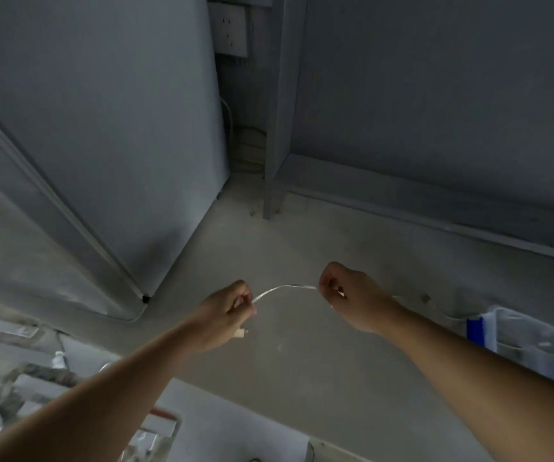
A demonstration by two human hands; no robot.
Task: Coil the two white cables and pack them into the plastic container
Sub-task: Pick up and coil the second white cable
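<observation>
A thin white cable (282, 288) arcs between my two hands above the concrete floor. My left hand (225, 311) pinches one end of it, and a small connector (240, 333) hangs just below the fingers. My right hand (352, 295) pinches the cable further along; the rest trails off to the right behind my wrist toward the clear plastic container (535, 345) with blue clips at the right edge. A second cable is not clearly visible.
A grey cabinet (102, 161) stands at the left and a grey shelf frame (402, 195) at the right, with a wall socket (229, 28) in the gap behind. Clutter and a red-edged object (165, 415) lie at the lower left.
</observation>
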